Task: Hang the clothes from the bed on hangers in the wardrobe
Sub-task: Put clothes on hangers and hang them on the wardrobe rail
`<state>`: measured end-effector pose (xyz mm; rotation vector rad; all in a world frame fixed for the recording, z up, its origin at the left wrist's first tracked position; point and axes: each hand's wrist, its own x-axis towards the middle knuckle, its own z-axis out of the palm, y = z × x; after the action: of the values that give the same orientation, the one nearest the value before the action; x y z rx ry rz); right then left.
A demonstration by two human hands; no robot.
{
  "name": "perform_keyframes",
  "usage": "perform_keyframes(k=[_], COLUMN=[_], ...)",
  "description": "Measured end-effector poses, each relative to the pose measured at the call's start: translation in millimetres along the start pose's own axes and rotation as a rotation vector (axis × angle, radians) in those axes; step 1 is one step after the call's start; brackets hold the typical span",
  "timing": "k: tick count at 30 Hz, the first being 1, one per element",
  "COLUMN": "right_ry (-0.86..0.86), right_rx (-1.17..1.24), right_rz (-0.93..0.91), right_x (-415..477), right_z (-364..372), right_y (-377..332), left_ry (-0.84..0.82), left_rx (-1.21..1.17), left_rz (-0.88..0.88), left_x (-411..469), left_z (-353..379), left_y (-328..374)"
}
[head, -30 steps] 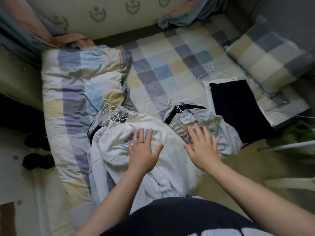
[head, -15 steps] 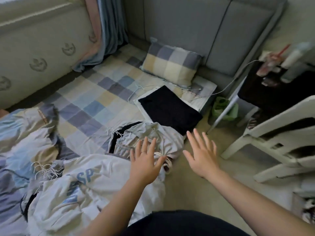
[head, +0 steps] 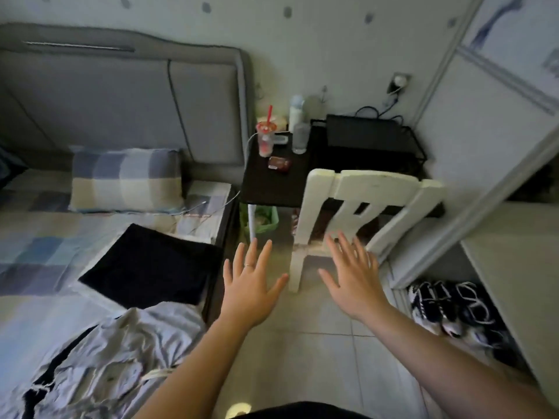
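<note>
Above the tiled floor (head: 317, 352) beside the bed (head: 36, 231), both hands are stretched forward with palms down and fingers spread wide, holding nothing. On the left hand (head: 249, 293) the fingers (head: 239, 258) fan out over the gap between the bed's edge and a white chair (head: 363, 207), and a thin ring (head: 248, 265) sits on one of them. On the right hand (head: 355, 285) the fingers (head: 338, 252) reach in front of the chair's lower frame; whether they touch it cannot be told. Left of the left forearm, a crumpled pale grey garment (head: 112, 361) with dark trim lies on the bed near its edge, and just beyond it a folded black garment (head: 151, 267) rests flat on a white layer over the checked sheet. A checked pillow (head: 127, 179) leans against the grey padded headboard (head: 121, 98). Behind the chair stands a dark worktop (head: 272, 186) carrying a cup with a red straw (head: 266, 137), a clear bottle (head: 300, 137) and a black box (head: 366, 134). At the right, the wardrobe (head: 484, 152) stands open, with black-and-white shoes (head: 450, 306) on its floor.
</note>
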<state>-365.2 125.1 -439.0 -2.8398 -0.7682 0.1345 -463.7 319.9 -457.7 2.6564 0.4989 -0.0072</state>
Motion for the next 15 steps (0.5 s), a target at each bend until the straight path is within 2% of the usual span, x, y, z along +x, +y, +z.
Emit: perform_keyframes(k=[6,15], right_ry=[0.123,0.37], right_rx=[-0.011,-0.118], right_rz=[0.217,0.57], right_x=[16,48], right_z=[-46,-145], right_y=[95,212], left_ry=[-0.044,-0.008], left_rx=[0.022,-0.02], left_rz=[0.316,0.866], left_x=[92,234], left_z=[7,-8], left_y=[109,291])
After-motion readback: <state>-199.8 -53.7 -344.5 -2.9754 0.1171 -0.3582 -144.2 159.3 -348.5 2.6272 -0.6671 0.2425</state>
